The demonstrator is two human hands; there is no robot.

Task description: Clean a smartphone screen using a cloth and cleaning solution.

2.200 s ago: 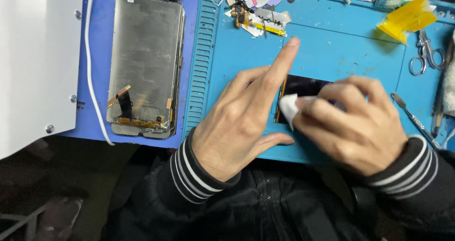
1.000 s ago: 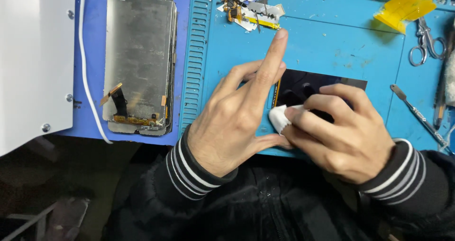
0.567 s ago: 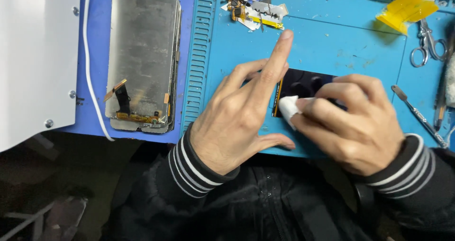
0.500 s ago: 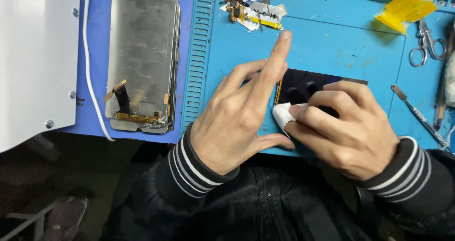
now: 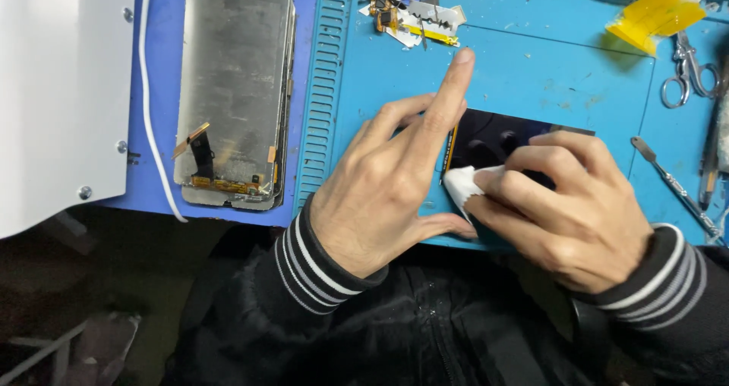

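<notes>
A white cloth (image 5: 463, 185) is being pressed on a glossy black screen (image 5: 493, 135) over a light blue mat (image 5: 531, 75). Black cuffs (image 5: 319, 261) are being shown with white stripes; yellow tape (image 5: 657, 14) far right.

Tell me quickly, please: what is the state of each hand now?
Left hand: open, fingers spread, resting at the left end of the black phone screen.
Right hand: closed on a white cloth, pressing it on the screen.

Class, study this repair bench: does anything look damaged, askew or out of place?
Yes. The bare metal-backed screen panel on the left mat lies with loose ribbon cables sticking off its lower end. A small heap of torn parts sits at the mat's top edge. The hands' wiping of the dark glass panel looks orderly.
</notes>
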